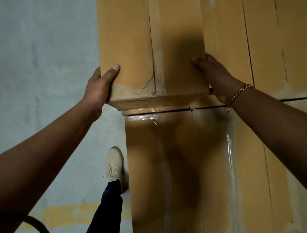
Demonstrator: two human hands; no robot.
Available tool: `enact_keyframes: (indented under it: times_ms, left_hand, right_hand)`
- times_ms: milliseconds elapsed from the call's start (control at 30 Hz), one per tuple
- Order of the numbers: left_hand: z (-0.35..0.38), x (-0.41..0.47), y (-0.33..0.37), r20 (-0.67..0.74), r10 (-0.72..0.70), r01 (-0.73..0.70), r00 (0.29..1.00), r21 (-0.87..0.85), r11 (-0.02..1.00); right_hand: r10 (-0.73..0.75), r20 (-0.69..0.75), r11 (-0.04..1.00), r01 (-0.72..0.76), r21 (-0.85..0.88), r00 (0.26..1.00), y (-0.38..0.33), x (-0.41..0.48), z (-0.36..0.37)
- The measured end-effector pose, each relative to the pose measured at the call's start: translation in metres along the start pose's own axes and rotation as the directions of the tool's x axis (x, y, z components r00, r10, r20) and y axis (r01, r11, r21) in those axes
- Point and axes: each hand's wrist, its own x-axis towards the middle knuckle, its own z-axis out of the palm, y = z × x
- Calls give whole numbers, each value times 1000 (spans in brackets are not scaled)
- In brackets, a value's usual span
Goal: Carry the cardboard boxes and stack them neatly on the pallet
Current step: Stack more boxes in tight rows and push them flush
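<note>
A beige shoe [114, 165] stands on the grey, yellow-striped floor [35, 53].

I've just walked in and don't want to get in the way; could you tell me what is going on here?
A person grips a long cardboard box by its near end, left hand on one side, right hand on the other. It sits atop other taped boxes, its near end jutting slightly past them.
</note>
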Motion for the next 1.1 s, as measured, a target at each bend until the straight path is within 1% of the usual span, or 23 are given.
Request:
enact_keyframes:
  times_ms: [67, 167, 500, 667, 900, 967, 1100]
  left_hand:
    - [2, -6, -4, 24, -46, 46, 999, -23, 999]
    - [6, -9, -3, 14, -73, 73, 997, -44, 996]
    - [8, -19, -9, -9, -85, 85, 996, -45, 995]
    - [8, -20, -11, -22, -95, 93, 995, -50, 994]
    - [7, -25, -13, -38, -109, 108, 993, -30, 994]
    - [7, -27, -14, -63, -126, 126, 990, -16, 992]
    - [10, -32, -18, -108, -147, 147, 983, -4, 989]
  right_hand:
    - [19, 1, 1000, -19, -6, 1000, 8, -5, 2]
    - [38, 3, 999, -38, -26, 999, 11, -6, 3]
    - [25, 23, 1000, -26, 12, 999, 18, -12, 1]
    - [32, 23, 999, -32, -3, 999, 22, -12, 1]
    - [34, 62, 998, -37, 49, 998, 32, -18, -2]
    - [14, 49, 997, -17, 73, 999, 38, -19, -1]
    - [-67, 0, 989, 67, 129, 998, 51, -25, 8]
